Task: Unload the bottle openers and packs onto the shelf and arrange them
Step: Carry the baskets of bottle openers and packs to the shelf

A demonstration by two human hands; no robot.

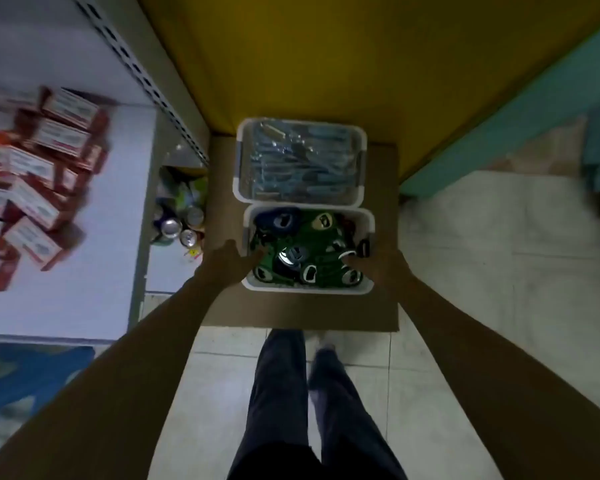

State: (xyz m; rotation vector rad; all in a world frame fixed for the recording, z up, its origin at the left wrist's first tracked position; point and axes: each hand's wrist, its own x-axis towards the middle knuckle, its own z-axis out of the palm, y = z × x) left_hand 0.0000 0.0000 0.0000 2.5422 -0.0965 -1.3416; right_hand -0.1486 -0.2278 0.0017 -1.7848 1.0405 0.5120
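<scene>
Cardboard sheet (pixel 385 306) on tiled floor (pixel 482 271), near bin (pixel 305 289) beside far bin (pixel 237 161)

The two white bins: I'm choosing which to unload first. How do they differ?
The near bin holds loose green and dark bottle openers; the far bin holds clear-wrapped bluish packs. The left hand and right hand reach into the near bin; the far bin is untouched. Both are white, rectangular, on the cardboard.

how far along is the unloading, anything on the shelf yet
Done: nothing that shows; the shelf holds only red and white boxes. In hand: the left hand and right hand both reach into the near bin of bottle openers, though blur hides whether they grip any. Left: all of those, plus the far bin full of packs, to be shelved and arranged.
</scene>
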